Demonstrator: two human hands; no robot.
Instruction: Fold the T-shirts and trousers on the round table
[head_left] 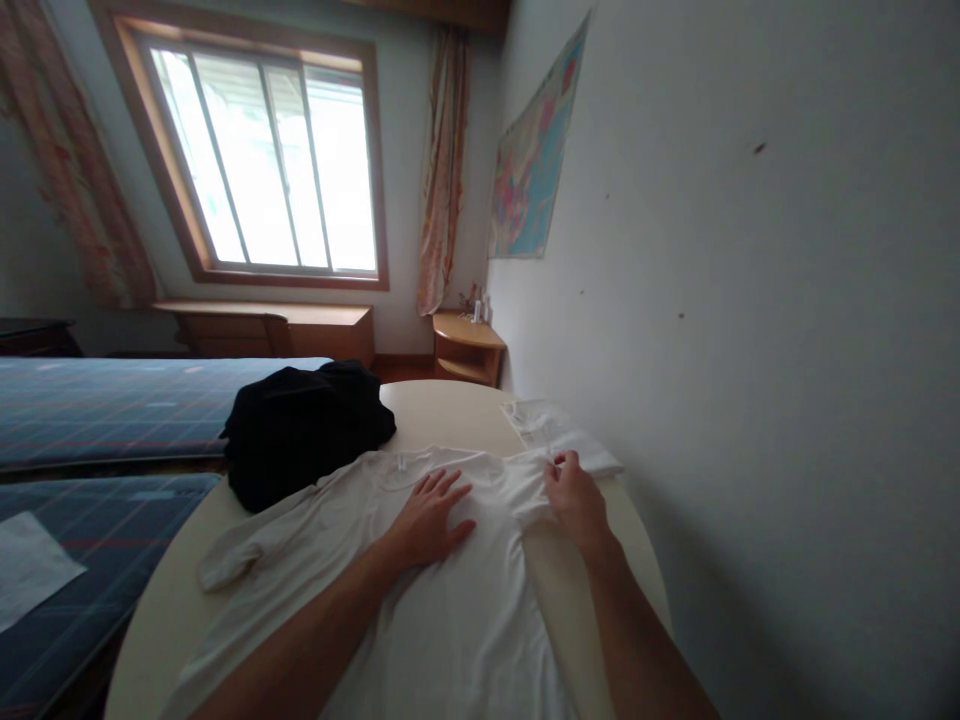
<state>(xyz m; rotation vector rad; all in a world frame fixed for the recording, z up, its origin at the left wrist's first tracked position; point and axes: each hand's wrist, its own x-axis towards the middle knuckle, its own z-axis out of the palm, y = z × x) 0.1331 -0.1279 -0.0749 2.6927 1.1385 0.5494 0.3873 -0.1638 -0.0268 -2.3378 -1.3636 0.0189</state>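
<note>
1. Hands worked a white shirt [450, 600] spread flat on a round, cream table [450, 410] pushed against the wall [750, 300].
2. The left hand [431, 520] lay open, palm down and fingers splayed, on the chest of the shirt just below the collar, apparently to pin the cloth while the other side was handled.
3. The right hand [576, 498] was closed in a pinch on the fabric at the shirt's right shoulder, where the sleeve had bunched toward the body.
4. The shirt's long axis ran from the person outward across the table, hem nearest the person and collar pointing toward the window [270, 160]; its other sleeve [232, 555] trailed off to the left.
5. A heap of black clothing [300, 430] sat just beyond the left sleeve, touching the shirt, and a folded white garment [555, 430] lay by the wall near the right hand.
6. Two beds with blue checked covers [112, 400] stood to the left.
</note>
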